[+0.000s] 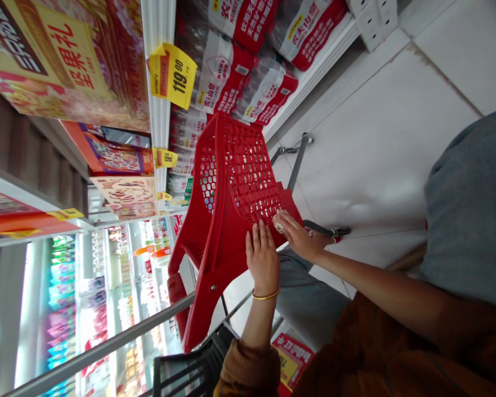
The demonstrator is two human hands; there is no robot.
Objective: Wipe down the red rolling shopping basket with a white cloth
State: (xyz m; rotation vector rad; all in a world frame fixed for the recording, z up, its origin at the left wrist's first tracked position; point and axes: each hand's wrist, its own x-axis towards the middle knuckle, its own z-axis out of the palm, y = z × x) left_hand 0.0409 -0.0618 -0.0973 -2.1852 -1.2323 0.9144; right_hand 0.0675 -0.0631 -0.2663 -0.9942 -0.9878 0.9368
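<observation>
The whole view is turned on its side. A red plastic shopping basket (231, 187) with lattice walls rests tilted on a metal trolley frame (297, 160). My left hand (262, 259), with a gold bangle at the wrist, lies flat and open on the basket's solid rim. My right hand (300, 234) presses a small pale wad (278, 223), perhaps cloth or tissue, against the lattice wall right beside my left hand. Its fingers are curled on the wad. Both sleeves are brown.
Shelves hold packs of bottled water (231, 71) with red-and-white labels, a yellow price tag (173, 74) and gift boxes (66, 60). A grey bar (107, 344) and a dark basket (190, 372) are close by. White floor tiles (376, 138) and grey fabric (471, 209) fill the right.
</observation>
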